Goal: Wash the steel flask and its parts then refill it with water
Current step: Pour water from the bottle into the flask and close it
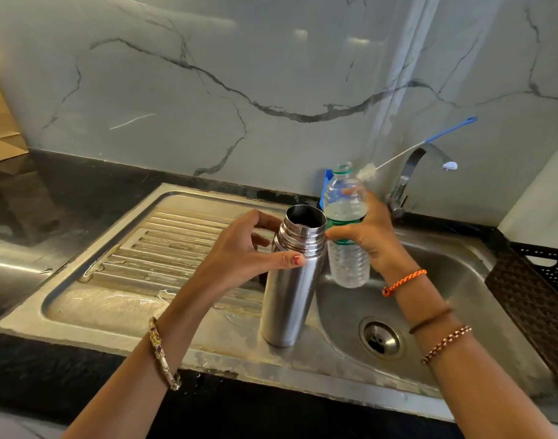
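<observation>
Forearms enter from the bottom edge, nearest the camera, one at lower left and one at lower right, both reaching up toward the middle of the frame.

Left of centre, the left hand (239, 248) wraps the steel flask (292, 280) just under its threaded neck, thumb across the front and fingers curled round the back. The flask stands on the sink (90, 299) rim where the ribbed draining board (163, 248) meets the basin. Its long axis runs nearly upright, leaning a little so the open mouth sits toward upper right. No cap or lid is on it, and none can be made out anywhere in view.

Immediately right of the flask, the right hand (371, 236) grasps a clear plastic water bottle (345, 223) around its green-banded middle. This bottle is also upright and uncapped, and looks partly filled. It touches or nearly touches the flask's neck, with its mouth higher than the flask's mouth and slightly to the right.

That is what the pour would seem to depend on: the flask opening lies left of and below the bottle's mouth, so tipping the bottle leftward should bring water over it while the left hand steadies the flask.

Further right stand a bottle brush (429, 144) leaning on the wall, the tap (410, 175), and the drain (380, 340) below.
</observation>
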